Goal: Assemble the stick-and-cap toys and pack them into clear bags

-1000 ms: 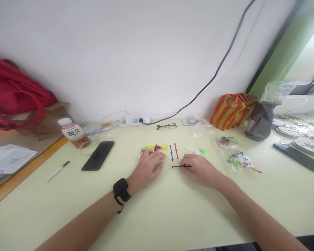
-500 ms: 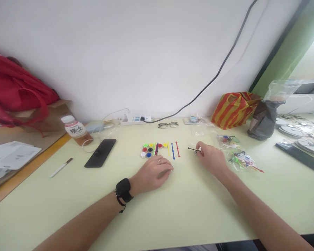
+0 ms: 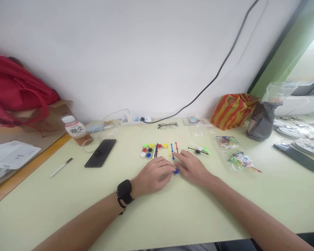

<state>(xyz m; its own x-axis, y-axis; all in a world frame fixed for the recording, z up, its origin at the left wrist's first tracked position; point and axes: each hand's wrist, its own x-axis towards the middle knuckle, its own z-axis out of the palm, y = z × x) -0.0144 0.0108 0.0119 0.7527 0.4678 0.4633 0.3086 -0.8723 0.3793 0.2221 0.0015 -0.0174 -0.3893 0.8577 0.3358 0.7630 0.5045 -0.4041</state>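
Observation:
My left hand [image 3: 155,175] rests on the pale green table [image 3: 172,216] with its fingers curled, and its fingertips pinch a small blue round piece [image 3: 176,171]. My right hand [image 3: 192,167] lies beside it with fingers stretched out flat, its fingertips near the blue stick [image 3: 172,152] and red stick [image 3: 176,147]. A cluster of small coloured round pieces [image 3: 148,150] lies just beyond my left hand. A black stick with a round piece [image 3: 198,151] lies to the right of my right hand.
A black phone [image 3: 100,152], a drink bottle [image 3: 75,131] and a pen [image 3: 60,167] lie to the left. Glasses [image 3: 167,125] and a power strip [image 3: 135,120] sit by the wall. Clear bags of coloured parts [image 3: 238,158] and a striped bag [image 3: 232,109] are on the right.
My right hand let go of the black stick at the right and came back beside my left hand. My left hand now shows a blue round piece at its fingertips.

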